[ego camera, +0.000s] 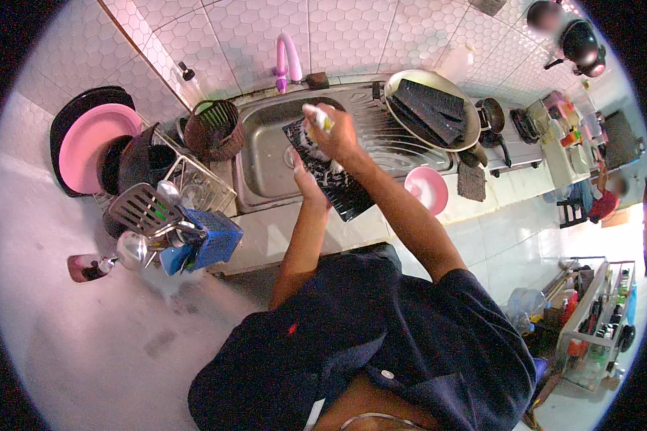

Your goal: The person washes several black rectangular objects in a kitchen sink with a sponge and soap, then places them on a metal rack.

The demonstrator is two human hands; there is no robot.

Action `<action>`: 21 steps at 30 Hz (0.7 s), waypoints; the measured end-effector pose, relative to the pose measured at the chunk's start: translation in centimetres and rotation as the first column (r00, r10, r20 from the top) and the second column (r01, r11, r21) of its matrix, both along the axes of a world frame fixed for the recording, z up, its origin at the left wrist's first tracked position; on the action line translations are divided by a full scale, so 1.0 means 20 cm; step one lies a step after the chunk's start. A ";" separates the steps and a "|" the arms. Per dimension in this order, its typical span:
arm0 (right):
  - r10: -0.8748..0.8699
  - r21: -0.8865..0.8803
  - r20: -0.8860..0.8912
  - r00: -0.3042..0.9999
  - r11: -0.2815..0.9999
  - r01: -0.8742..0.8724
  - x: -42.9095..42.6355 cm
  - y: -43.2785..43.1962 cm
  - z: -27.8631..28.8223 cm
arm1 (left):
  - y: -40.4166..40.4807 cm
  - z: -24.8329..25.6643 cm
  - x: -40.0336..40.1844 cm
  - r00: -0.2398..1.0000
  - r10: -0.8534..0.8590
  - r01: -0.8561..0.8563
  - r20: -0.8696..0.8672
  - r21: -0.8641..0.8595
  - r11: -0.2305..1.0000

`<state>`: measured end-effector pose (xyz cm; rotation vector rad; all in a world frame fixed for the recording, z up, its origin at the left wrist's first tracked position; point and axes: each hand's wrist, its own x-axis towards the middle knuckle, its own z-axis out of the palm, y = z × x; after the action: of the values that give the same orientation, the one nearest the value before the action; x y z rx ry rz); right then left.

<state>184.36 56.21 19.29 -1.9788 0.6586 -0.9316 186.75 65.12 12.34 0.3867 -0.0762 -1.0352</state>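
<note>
A black rectangular panel (345, 191), streaked with suds, is tilted over the front right of the steel sink (264, 172). My left hand (308, 183) grips its left edge from beneath, the thumb on the edge. My right hand (331, 132) presses a foamy sponge (323, 123) against the panel's upper part; white lather covers much of the sponge. A pink faucet (287, 59) rises behind the basin. On the ribbed drainboard, a wide metal pan (466, 97) holds more black panels (428, 110). A pink bowl (426, 190) with suds stands at the counter's front.
Left of the sink are a brown basket (214, 132), a dish rack (207, 186) and a blue utensil holder (215, 237). A pink basin (94, 148) leans at the wall. A cloth (471, 183) hangs near the stove (512, 156). Another person (604, 204) is far right.
</note>
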 end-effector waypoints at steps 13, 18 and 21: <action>0.091 0.088 0.223 0.970 0.990 -0.113 -0.06 0.06 0.42 | -0.03 -0.03 -0.06 0.993 -0.081 0.058 -0.084 -0.248 0.967; 0.108 0.200 0.275 0.955 0.966 -0.166 -0.04 0.06 0.36 | -0.04 -0.02 -0.06 0.985 -0.093 0.044 -0.142 -0.316 0.948; 0.125 0.306 0.200 0.972 0.934 -0.183 -0.06 0.06 0.31 | -0.05 -0.07 -0.04 0.978 -0.129 0.065 -0.165 -0.347 0.935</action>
<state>183.16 57.34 25.54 -1.6111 0.5089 -0.8333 185.92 64.21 10.94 -0.0309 -0.1058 -1.1285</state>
